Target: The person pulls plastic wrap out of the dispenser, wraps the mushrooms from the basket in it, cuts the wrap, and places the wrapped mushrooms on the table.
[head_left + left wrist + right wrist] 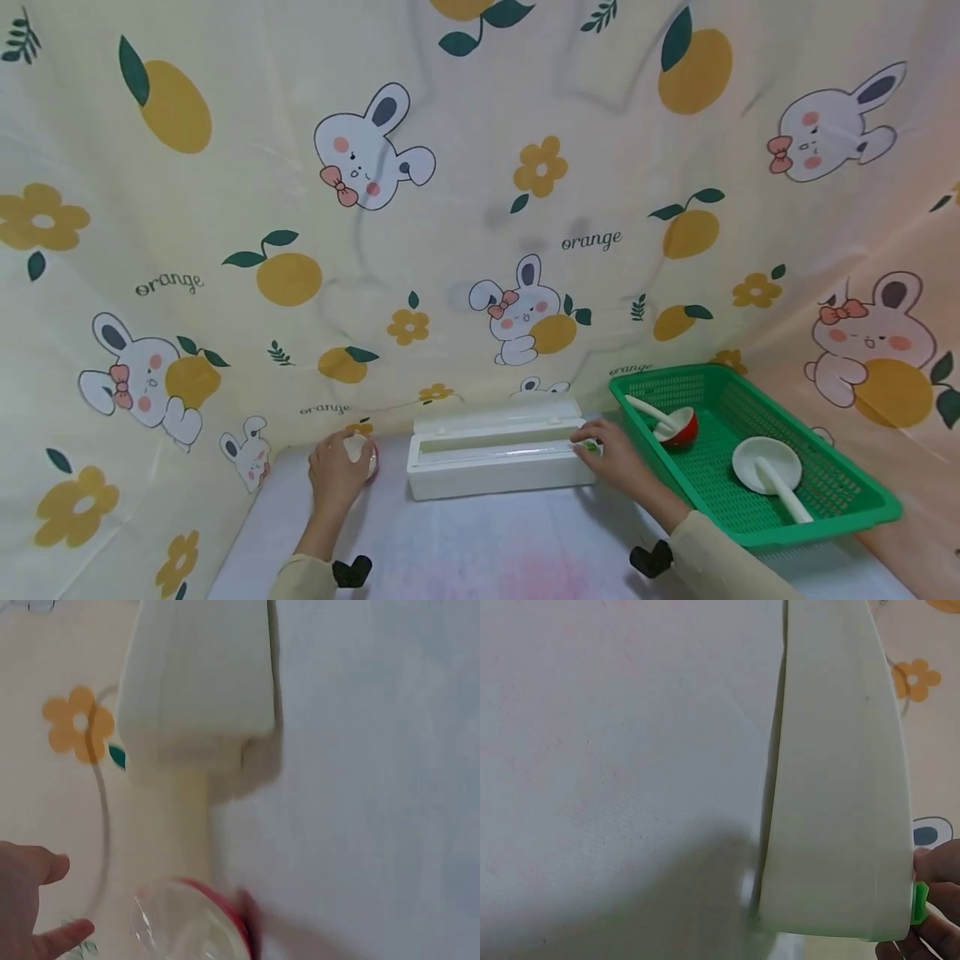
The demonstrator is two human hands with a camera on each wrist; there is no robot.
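My left hand (341,471) holds a round white thing with a red rim (358,450) at the table's left back. In the left wrist view, this round thing (196,926) has a shiny, pale inside; two fingers (64,930) stick out away from it, and the hidden part of the grip does not show. To the right stands a long white box (502,477), its lid (498,414) raised and a shiny clear strip along its top. At its right end my right hand (611,454) pinches a small green slider (919,903) between thumb and fingers.
A green basket (825,533) stands on the right, close to the right forearm. Inside lie a red-and-white ladle (681,427) and a white ladle (767,467). A printed cloth (465,183) hangs behind the white table (450,550).
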